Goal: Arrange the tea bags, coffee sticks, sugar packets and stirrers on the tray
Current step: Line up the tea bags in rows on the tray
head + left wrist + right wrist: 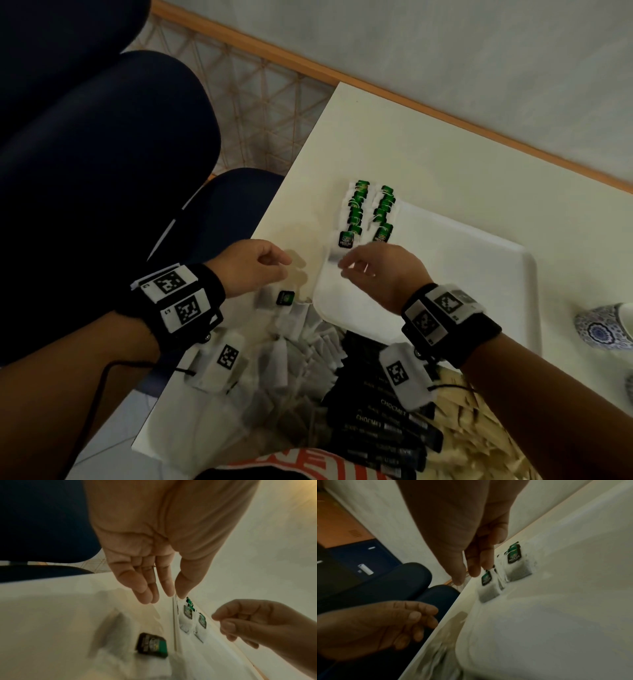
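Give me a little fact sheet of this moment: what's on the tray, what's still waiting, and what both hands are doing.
tray: white, on the table
on tray: tea bags in two rows at its far left corner
waiting: loose tea bag, black coffee sticks, white packets, all off the tray
left hand: over the table beside the tray, holding nothing
right hand: above the tray near the rows, holding nothing

On my white tray point(479, 260) two rows of tea bags point(368, 212) with green tags lie side by side at its far left corner, overlapping like shingles. More tea bags point(274, 342) sit heaped on the table just beside the tray's near edge, one green tag point(285, 297) face up. Next to them lie black coffee sticks point(383, 431), then pale wooden stirrers point(479, 428).
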The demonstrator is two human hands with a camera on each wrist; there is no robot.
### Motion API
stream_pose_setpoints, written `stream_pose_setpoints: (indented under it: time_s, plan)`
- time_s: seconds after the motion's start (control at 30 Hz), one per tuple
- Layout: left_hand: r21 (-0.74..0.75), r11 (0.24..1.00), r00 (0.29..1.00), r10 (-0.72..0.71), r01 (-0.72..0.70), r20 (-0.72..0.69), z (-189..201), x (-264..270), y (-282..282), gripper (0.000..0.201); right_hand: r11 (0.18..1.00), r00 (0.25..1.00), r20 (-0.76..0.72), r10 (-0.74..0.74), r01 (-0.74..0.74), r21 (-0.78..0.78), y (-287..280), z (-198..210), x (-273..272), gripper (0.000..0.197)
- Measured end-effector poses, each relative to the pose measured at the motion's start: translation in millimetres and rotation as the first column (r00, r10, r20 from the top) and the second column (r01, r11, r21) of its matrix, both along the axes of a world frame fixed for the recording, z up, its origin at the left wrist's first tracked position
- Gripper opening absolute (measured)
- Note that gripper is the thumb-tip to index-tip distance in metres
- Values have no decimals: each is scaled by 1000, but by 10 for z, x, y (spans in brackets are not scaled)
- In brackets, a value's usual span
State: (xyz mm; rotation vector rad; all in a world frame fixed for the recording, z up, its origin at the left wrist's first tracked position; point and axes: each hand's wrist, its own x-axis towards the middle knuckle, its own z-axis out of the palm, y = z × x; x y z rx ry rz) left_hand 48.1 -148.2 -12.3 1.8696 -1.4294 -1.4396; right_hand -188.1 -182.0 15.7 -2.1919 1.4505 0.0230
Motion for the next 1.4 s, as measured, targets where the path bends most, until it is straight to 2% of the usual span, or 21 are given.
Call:
stream_pose_setpoints:
  time_s: [0.1, 0.2, 0.33, 0.47, 0.6, 0.7, 0.8, 1.0, 1.1, 1.23, 1.4]
  plan:
    - [-37, 998, 992, -47, 52, 119, 8, 82, 309, 19, 994, 992, -89, 89, -82, 73, 338, 18, 1, 17]
    - [-2, 992, 955, -123, 128, 271, 31, 158, 683, 33, 985, 979, -137, 148, -135, 104, 635, -23, -6, 24]
    - [80, 985, 932, -172, 155, 320, 86, 125, 1197, 63, 985, 971, -167, 173, -167, 54, 871, -132, -13, 39]
    - [117, 965, 866, -263, 235, 426, -6, -44, 1614, 97, 984, 963, -205, 174, -159, 85, 987, -203, -9, 66]
    - [105, 964, 858, -265, 244, 440, -146, -275, 1793, 110, 983, 949, -262, 175, -181, 1, 1070, -267, 49, 79]
    - [30, 974, 868, -214, 224, 447, -184, -436, 1792, 103, 977, 939, -290, 185, -208, -50, 1103, -291, 111, 85]
    - [-13, 980, 885, -173, 198, 432, -217, -518, 1723, 91, 976, 944, -277, 181, -206, -65, 1123, -295, 176, 81]
    - [-37, 983, 935, -158, 179, 317, -269, -525, 1650, 83, 976, 926, -324, 194, -217, -34, 1101, -300, 266, 56]
    - [-30, 984, 955, -165, 178, 248, -256, -496, 1621, 81, 973, 932, -290, 218, -230, -8, 1094, -286, 270, 47]
    - [-22, 983, 968, -176, 183, 177, -207, -423, 1565, 71, 979, 946, -255, 202, -186, 84, 1050, -256, 259, 31]
    - [-14, 990, 989, -141, 142, 37, -114, -329, 1435, 42, 974, 982, -162, 101, -64, 216, 916, -142, 140, 27]
